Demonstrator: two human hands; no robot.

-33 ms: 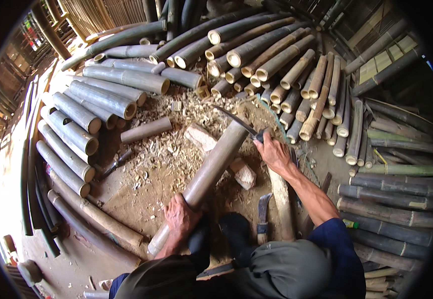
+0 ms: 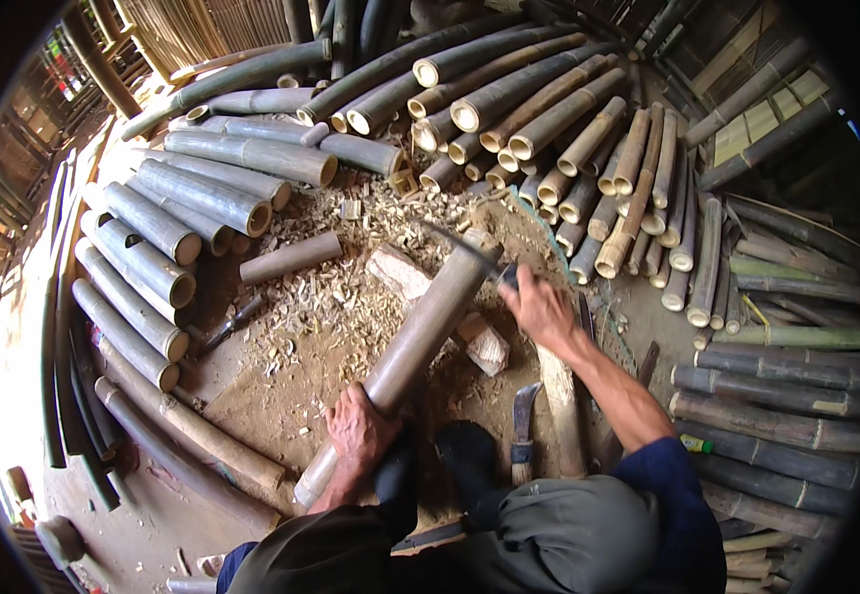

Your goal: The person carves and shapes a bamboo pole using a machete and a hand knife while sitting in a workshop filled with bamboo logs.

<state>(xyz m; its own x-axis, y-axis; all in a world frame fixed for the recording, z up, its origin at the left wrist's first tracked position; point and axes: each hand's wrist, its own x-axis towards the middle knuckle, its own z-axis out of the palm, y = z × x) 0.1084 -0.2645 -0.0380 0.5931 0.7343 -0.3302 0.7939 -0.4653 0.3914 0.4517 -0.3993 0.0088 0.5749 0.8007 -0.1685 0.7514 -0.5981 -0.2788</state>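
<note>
A thick brown bamboo tube (image 2: 418, 342) slants away from me, from beside my left leg up to the middle of the view. My left hand (image 2: 356, 436) is wrapped round its lower part. In my right hand (image 2: 547, 315) is the dark handle of a sickle-like knife. Its curved blade (image 2: 462, 245) lies across the tube's far end; whether it touches is hard to tell. The tube passes between two rough pale blocks, one (image 2: 400, 274) on its left and one (image 2: 484, 344) on its right. A hooked knife (image 2: 523, 421) rests near my right foot, beside a pale pole (image 2: 561, 416).
Wood chips (image 2: 301, 317) cover the ground ahead. A short bamboo piece (image 2: 291, 258) and another knife (image 2: 236, 323) lie to the left. Cut bamboo tubes are piled at the far side (image 2: 494, 109), the left (image 2: 138, 287) and the right (image 2: 776, 426).
My right hand and the knife have shifted slightly lower and nearer me, and the blade has turned a little. My left hand and the bamboo tube stay in place.
</note>
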